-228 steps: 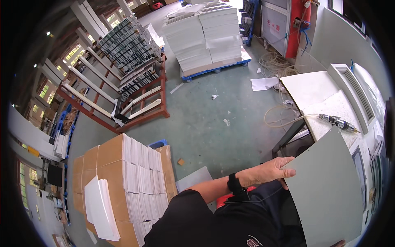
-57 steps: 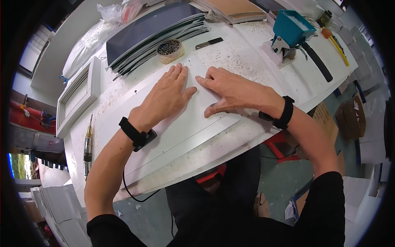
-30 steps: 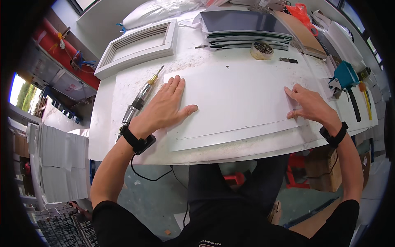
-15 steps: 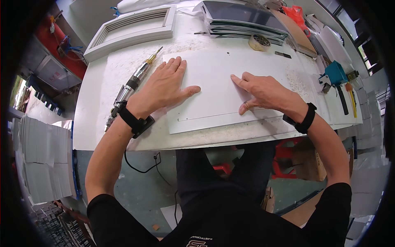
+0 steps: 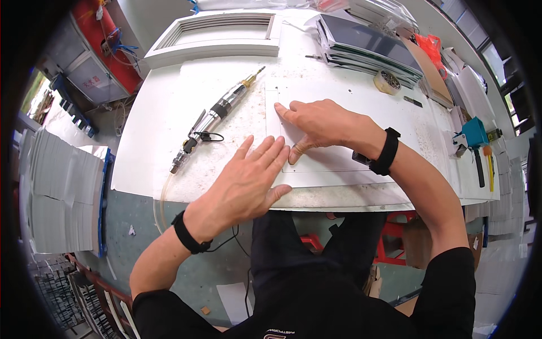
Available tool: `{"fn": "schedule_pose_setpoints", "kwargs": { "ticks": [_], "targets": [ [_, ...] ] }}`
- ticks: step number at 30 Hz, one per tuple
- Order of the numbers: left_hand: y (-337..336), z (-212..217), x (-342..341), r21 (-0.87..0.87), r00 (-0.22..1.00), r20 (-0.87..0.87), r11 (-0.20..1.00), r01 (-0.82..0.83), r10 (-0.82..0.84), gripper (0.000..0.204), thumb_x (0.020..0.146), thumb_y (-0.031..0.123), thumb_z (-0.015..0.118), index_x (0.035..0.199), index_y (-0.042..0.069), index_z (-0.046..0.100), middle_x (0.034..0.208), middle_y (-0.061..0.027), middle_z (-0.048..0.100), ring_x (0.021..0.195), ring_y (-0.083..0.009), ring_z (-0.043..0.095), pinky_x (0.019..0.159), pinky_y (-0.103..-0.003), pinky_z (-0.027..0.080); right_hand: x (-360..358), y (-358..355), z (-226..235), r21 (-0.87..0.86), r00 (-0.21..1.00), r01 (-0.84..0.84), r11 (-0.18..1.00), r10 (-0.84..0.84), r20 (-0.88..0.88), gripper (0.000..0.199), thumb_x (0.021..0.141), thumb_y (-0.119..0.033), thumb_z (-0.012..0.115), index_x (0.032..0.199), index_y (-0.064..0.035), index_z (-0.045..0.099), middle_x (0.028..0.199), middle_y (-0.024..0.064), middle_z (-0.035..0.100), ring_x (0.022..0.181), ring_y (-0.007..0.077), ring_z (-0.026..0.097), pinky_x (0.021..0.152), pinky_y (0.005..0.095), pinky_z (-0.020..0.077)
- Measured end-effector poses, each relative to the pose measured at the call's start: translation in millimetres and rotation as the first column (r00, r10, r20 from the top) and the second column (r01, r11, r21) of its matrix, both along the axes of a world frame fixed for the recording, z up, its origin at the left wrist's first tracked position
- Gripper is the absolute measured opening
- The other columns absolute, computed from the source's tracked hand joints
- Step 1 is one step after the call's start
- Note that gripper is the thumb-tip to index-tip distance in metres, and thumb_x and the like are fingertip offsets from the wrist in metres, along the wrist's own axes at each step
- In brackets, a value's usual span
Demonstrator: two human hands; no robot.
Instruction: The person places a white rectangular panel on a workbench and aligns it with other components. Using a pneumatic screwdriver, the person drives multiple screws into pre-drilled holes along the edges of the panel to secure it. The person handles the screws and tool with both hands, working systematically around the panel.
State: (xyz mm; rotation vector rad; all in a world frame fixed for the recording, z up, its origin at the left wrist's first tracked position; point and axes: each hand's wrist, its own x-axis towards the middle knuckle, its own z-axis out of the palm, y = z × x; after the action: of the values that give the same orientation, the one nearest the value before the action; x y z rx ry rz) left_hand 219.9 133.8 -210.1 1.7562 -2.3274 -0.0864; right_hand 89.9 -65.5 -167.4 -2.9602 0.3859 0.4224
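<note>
Left hand: palm down (image 5: 240, 186), fingers extended and thumb spread away from them, closed on nothing; fingertips at the left edge of the panel, contact not certain.
Right hand: palm down (image 5: 324, 124), thumb and forefinger apart, not clamped; both tips rest on the panel just inside its left edge, forefinger above thumb.
White panel: centre of the frame, flat on the worktable (image 5: 135, 169); the sheet (image 5: 327, 161) lies beneath the right hand and extends to the right of both hands.
Panel axis: long axis runs left to right across the frame; left short edge faces the driver, near long edge faces the wearer; right end hard to make out.
Power driver: left of the panel, apart from both hands (image 5: 217, 114); bit points to the upper right, hose (image 5: 162, 206) leaves the lower end.
Knife: right of centre, beyond the panel (image 5: 412, 101).
Round tub: holds small metal parts, upper right (image 5: 385, 85).
Dark sheet stack: upper right, behind the tub (image 5: 367, 39).
Louvred frame: flat, upper left of centre (image 5: 212, 50).
</note>
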Motion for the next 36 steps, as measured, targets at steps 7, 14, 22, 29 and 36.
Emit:
{"fn": "schedule_pose_setpoints", "kwargs": {
  "ticks": [7, 14, 22, 29, 36],
  "targets": [
    [28, -10, -15, -0.062, 0.995, -0.066, 0.995, -0.080, 0.076, 0.069, 0.094, 0.031, 0.070, 0.149, -0.002, 0.046, 0.154, -0.0215, 0.048, 0.142, -0.0377, 0.046, 0.121, -0.052, 0.032, 23, -28, -10, 0.153, 0.999, 0.045, 0.987, -0.048, 0.014, 0.137, 0.066, -0.069, 0.086, 0.151, 0.0190, 0.025, 0.111, 0.0354, 0.065, 0.111, 0.0438, 0.065, 0.093, 0.0431, 0.0534],
    [31, -16, -18, -0.081, 0.978, -0.186, 0.991, -0.110, 0.093, 0.069, 0.090, 0.025, 0.074, 0.148, -0.001, 0.048, 0.152, -0.0229, 0.048, 0.139, -0.0409, 0.048, 0.117, -0.051, 0.037, 15, -24, -25, 0.219, 0.972, 0.111, 0.969, -0.153, 0.181, 0.135, 0.068, -0.069, 0.084, 0.153, 0.0161, 0.025, 0.106, 0.0342, 0.066, 0.102, 0.0441, 0.068, 0.088, 0.0429, 0.0547],
    [26, -12, -17, -0.090, 0.967, -0.237, 0.990, -0.112, 0.088, 0.068, 0.090, 0.025, 0.073, 0.148, -0.001, 0.048, 0.153, -0.0232, 0.048, 0.139, -0.0412, 0.048, 0.117, -0.051, 0.037, 25, -27, 3, 0.311, 0.956, 0.292, 0.905, -0.279, -0.086, 0.129, 0.069, -0.068, 0.084, 0.154, 0.0132, 0.032, 0.085, 0.0242, 0.069, 0.085, 0.0345, 0.071, 0.076, 0.0427, 0.0551],
    [41, -34, -16, -0.180, 0.948, -0.291, 0.966, -0.188, 0.130, 0.063, 0.092, 0.025, 0.069, 0.147, 0.002, 0.049, 0.153, -0.0242, 0.044, 0.141, -0.0443, 0.043, 0.119, -0.056, 0.033, 67, -23, -4, -0.053, 0.926, -0.020, 0.998, 0.039, 0.376, 0.069, 0.078, -0.023, 0.086, 0.139, -0.0053, 0.058, 0.110, 0.0153, 0.065, 0.097, 0.0320, 0.066, 0.084, 0.0418, 0.0528],
    [30, -78, -51, -0.370, 0.896, -0.427, 0.882, -0.293, 0.119, 0.051, 0.085, 0.027, 0.073, 0.128, 0.003, 0.063, 0.148, -0.0244, 0.049, 0.142, -0.0461, 0.041, 0.122, -0.058, 0.028, 118, -10, -25, 0.026, 0.778, -0.452, 0.891, 0.380, 0.501, 0.077, 0.070, 0.014, 0.075, 0.142, -0.0032, 0.053, 0.124, 0.0169, 0.056, 0.114, 0.0369, 0.058, 0.098, 0.0421, 0.0482]
  ]
}}
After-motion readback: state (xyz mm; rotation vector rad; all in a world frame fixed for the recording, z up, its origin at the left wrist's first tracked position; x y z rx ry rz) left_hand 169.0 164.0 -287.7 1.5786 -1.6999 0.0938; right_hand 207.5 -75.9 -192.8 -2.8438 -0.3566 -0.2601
